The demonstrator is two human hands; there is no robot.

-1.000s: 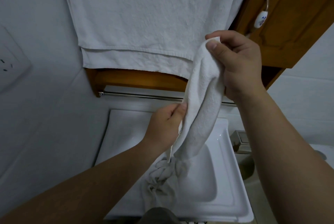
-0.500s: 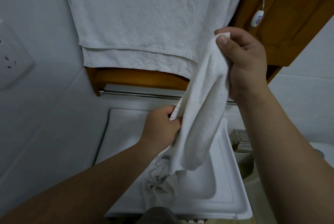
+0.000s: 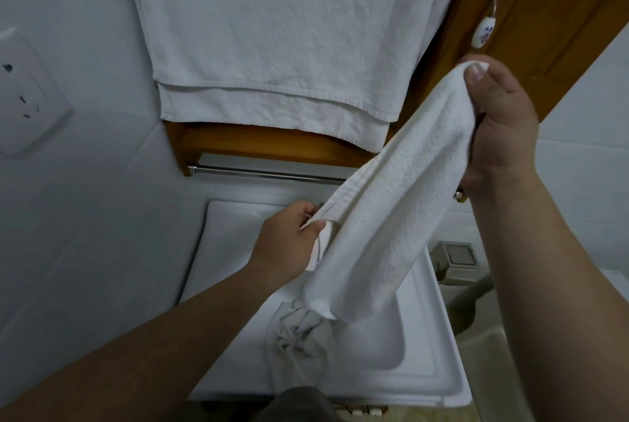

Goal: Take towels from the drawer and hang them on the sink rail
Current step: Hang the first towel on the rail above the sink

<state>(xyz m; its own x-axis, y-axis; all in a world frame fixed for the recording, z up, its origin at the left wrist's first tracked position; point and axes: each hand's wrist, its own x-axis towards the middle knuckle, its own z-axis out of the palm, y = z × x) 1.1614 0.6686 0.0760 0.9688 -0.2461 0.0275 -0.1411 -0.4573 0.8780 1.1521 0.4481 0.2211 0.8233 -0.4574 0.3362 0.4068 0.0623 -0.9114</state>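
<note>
while right hand (image 3: 500, 128) grips towel (image 3: 391, 207) top, left hand (image 3: 289, 241) pinches lower edge.

wall socket (image 3: 23, 94), wooden cabinet (image 3: 561, 13), porcelain handle (image 3: 483, 34)

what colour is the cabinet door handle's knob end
White with small blue markings, on the cabinet door handle; head view.

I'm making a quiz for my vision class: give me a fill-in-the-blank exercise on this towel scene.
1. The right hand grips the top end of the small ____ towel.
2. The left hand pinches that towel's ____ edge.
3. The metal rail runs above the ____.
4. A crumpled cloth lies in the sink, ____ the held towel.

Missing words: white; left; sink; below
</note>
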